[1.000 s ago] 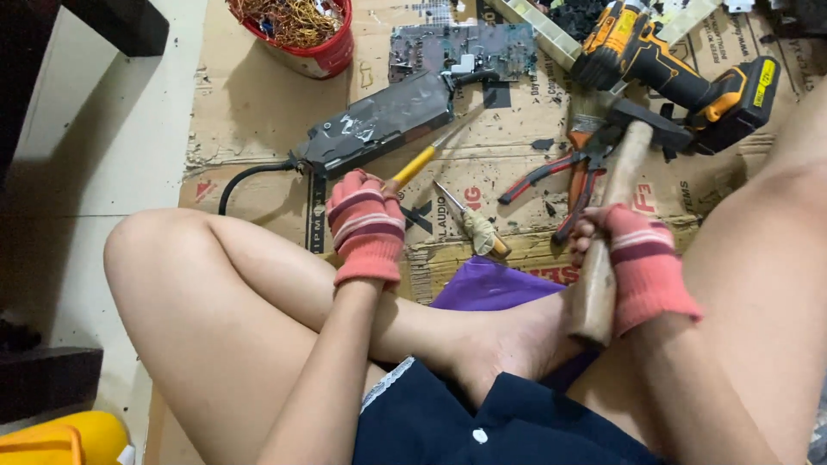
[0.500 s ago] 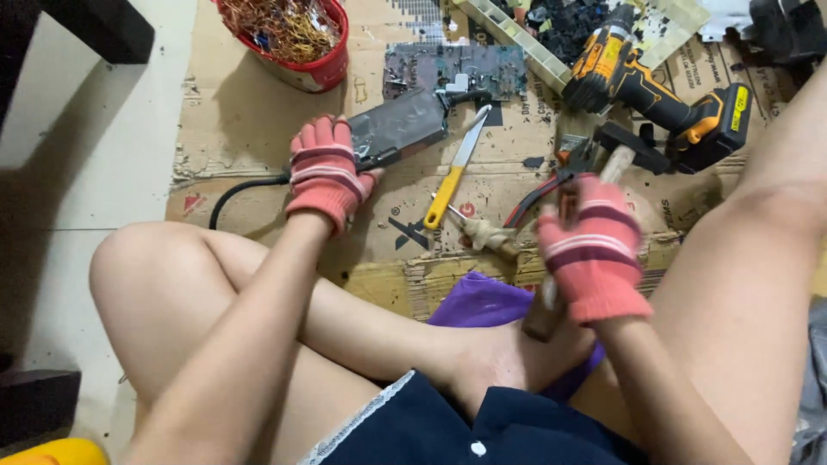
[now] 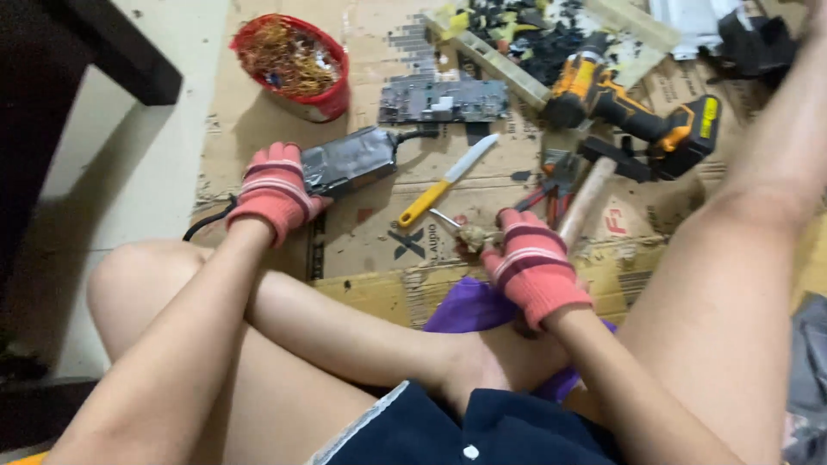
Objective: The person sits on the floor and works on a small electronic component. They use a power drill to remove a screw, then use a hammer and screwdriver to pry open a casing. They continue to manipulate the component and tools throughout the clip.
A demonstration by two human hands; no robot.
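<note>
One head-worn camera looks steeply down, close over the lap and cardboard-covered floor (image 3: 258,129)

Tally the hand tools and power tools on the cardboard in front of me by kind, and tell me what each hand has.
Hammers: 1, hammer, held by right hand
Knives: 1, yellow-handled knife
Pliers: 1, red-handled pliers
Cordless drills: 1, drill
Total: 4
Left hand grips the grey metal box.

Light is even and soft; a dark shadow lies left of the red bowl (image 3: 293,65). Edges look slightly blurred.
</note>
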